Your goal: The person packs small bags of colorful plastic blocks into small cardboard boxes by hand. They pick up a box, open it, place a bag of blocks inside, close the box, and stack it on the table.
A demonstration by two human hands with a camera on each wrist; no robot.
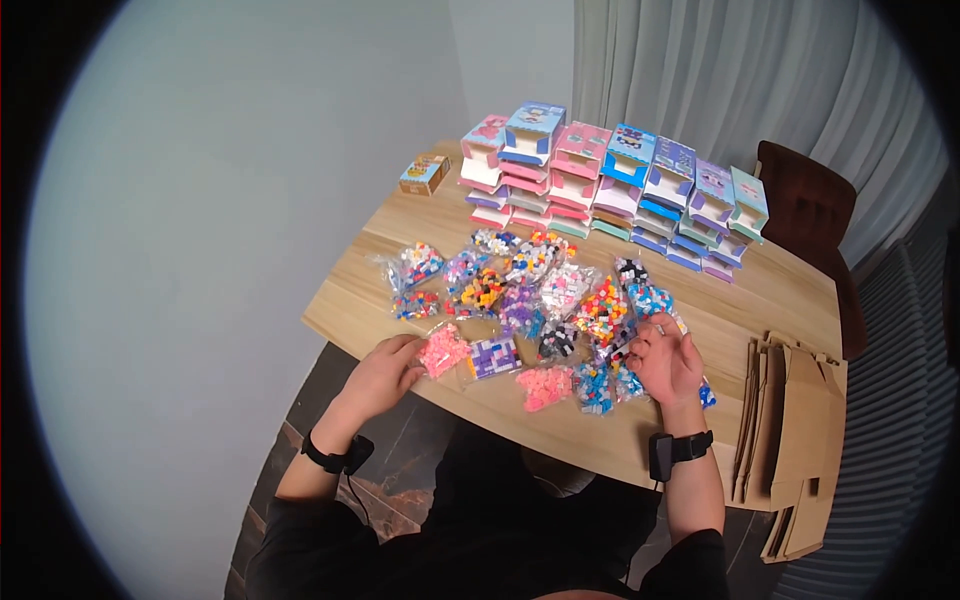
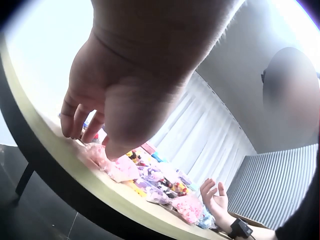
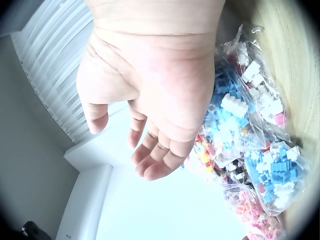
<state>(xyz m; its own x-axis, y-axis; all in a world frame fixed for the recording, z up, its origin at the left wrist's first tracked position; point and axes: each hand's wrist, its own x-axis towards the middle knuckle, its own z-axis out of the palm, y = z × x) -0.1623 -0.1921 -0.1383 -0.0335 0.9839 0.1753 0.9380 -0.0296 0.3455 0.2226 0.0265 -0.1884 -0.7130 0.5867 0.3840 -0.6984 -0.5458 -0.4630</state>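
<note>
At the near left of the table, my left hand (image 1: 383,378) rests beside a clear bag of pink building bricks (image 1: 443,350), fingertips and thumb at its left edge. In the left wrist view the thumb of the left hand (image 2: 125,105) overlaps the pink bag (image 2: 122,169), with a gap between thumb and fingers. My right hand (image 1: 668,365) is raised over the right end of the bag pile, palm turned up and fingers loosely bent. Nothing lies in it. Bags of blue and white bricks (image 3: 280,172) are beneath and beside it. A bag of purple and white bricks (image 1: 494,356) lies right of the pink one.
Many more brick bags (image 1: 568,288) cover the middle of the table (image 1: 345,285). Behind them stand stacked rows of small open boxes (image 1: 630,150). A brown box (image 1: 425,175) sits at the far left. Flattened cardboard (image 1: 805,425) lies at the right edge, near a chair (image 1: 808,195).
</note>
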